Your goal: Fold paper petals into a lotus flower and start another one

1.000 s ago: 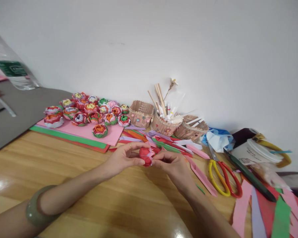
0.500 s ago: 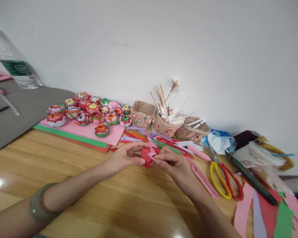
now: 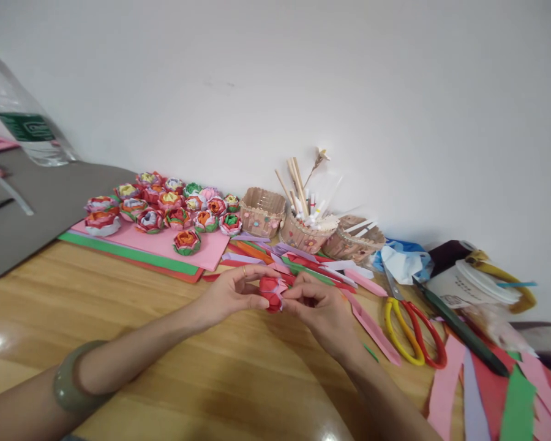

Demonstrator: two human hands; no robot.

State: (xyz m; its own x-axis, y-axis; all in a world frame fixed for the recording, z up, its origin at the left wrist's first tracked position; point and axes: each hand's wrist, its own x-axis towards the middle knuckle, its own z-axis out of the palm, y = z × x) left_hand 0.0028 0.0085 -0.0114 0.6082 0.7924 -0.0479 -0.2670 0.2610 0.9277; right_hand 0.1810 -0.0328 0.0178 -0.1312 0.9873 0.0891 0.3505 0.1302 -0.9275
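Two hands [image 3: 241, 292] [image 3: 320, 307] hold a paper flower [image 3: 272, 293], the bottle label [image 3: 26, 127] illegible.

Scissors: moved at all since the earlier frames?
No. Against the rightmost basket, the scissors keep the same place and angle; the small shift in the picture comes from the camera.

Bottle [image 3: 50, 150]: a green label [image 3: 26, 127] wraps its middle, bearing a pale outlined logo; the lettering is too blurred to read.
Tub [image 3: 489, 288]: slanting rows of small dark print [image 3: 467, 285] stand on its white side, too small to make out; a dark mark [image 3: 453, 300] sits below them, equally unclear.
Readable words, brands or numbers: none on either the bottle or the tub.
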